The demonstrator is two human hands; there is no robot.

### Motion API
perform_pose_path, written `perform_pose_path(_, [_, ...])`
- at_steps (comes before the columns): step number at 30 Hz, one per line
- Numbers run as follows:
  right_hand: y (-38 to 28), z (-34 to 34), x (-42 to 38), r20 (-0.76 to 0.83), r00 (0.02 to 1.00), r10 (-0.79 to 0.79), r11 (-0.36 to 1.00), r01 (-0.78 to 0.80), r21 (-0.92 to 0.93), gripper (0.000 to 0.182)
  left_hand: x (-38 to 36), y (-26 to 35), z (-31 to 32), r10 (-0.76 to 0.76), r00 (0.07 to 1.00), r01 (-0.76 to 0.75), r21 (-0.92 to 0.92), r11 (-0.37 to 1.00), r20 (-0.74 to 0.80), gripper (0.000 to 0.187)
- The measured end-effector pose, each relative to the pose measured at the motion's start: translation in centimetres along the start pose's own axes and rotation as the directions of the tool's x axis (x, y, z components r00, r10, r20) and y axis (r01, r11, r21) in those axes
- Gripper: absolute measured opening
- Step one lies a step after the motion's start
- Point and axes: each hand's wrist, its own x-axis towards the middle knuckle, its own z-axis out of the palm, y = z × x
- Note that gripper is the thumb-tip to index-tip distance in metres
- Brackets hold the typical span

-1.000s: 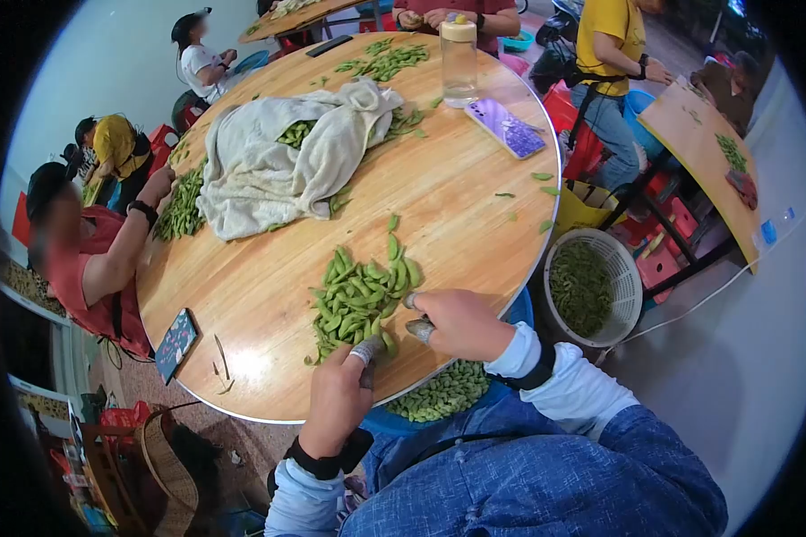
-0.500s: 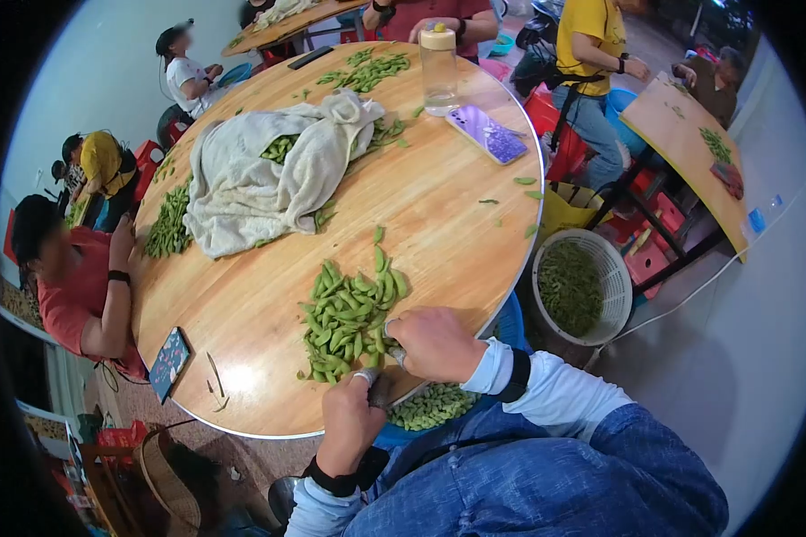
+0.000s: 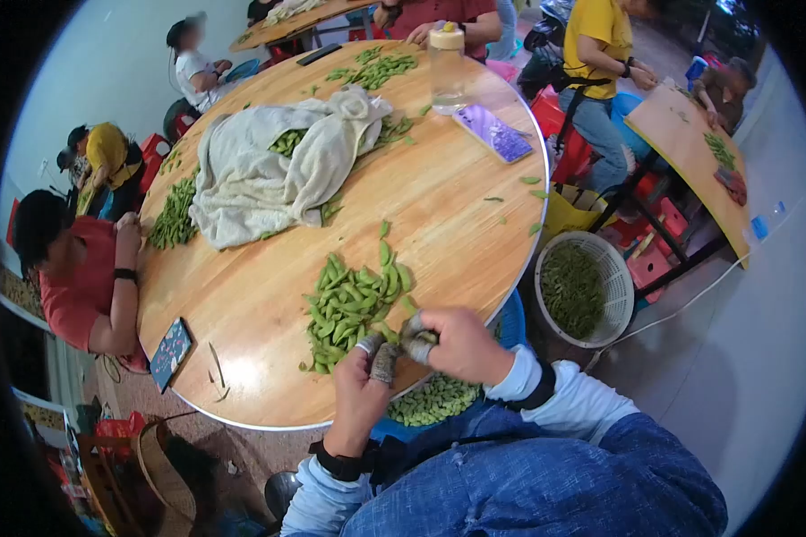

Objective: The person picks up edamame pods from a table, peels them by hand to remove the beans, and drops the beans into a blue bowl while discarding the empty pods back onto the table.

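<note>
A loose pile of green bean pods (image 3: 345, 304) lies on the round wooden table (image 3: 269, 340) near its front edge. At the pile's near side my left hand (image 3: 364, 385) is closed, wrapped fingertips pinching a green pod (image 3: 385, 331). Close to its right, my right hand (image 3: 452, 345) is also closed, with a bit of green showing at its wrapped fingers. Under the table edge, below both hands, a blue basin (image 3: 510, 322) holds many shelled beans (image 3: 434, 401).
A towel (image 3: 260, 179) covers more pods further back. A bottle (image 3: 446, 72), a purple phone (image 3: 494, 132) and a dark patterned phone (image 3: 170, 354) lie around the tabletop. A white basket (image 3: 611, 286) stands right of the table. Several people sit or stand around.
My right hand has moved slightly right and my left hand slightly right and up. A green pod now shows between them. The whole view has shifted a little.
</note>
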Motion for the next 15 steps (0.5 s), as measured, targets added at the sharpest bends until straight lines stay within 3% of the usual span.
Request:
perform_pose_path(2, [-0.7, 0.1, -0.4, -0.001, 0.999, -0.041, 0.995, 0.041, -0.094, 0.018, 0.1, 0.4, 0.7, -0.067, 0.998, 0.066, -0.178, 0.982, -0.002, 0.014])
perform_pose_path(5, [-0.2, 0.1, -0.4, 0.018, 0.997, -0.077, 0.997, 0.077, -0.025, 0.017, 0.4, -0.2, 0.7, 0.045, 0.998, -0.054, -0.191, 0.980, -0.049, 0.013])
perform_pose_path(10, [1.1, -0.4, -0.3, 0.055, 0.998, 0.026, 0.975, -0.038, 0.221, 0.013, 0.5, 0.4, -1.3, -0.071, 0.997, 0.065, -0.157, 0.985, -0.035, 0.013])
perform_pose_path(13, [-0.1, -1.1, -0.5, 0.060, 0.998, -0.019, 0.981, 0.007, 0.196, 0.018, 0.8, -0.2, -1.5, 0.021, 0.999, -0.020, 0.032, 0.999, -0.030, 0.014])
perform_pose_path(15, [-0.3, -1.2, -0.5, 0.150, 0.985, -0.081, 0.997, 0.081, 0.005, 0.018, 0.8, -0.2, -1.7, 0.034, 0.998, -0.045, 0.230, 0.972, 0.051, 0.015])
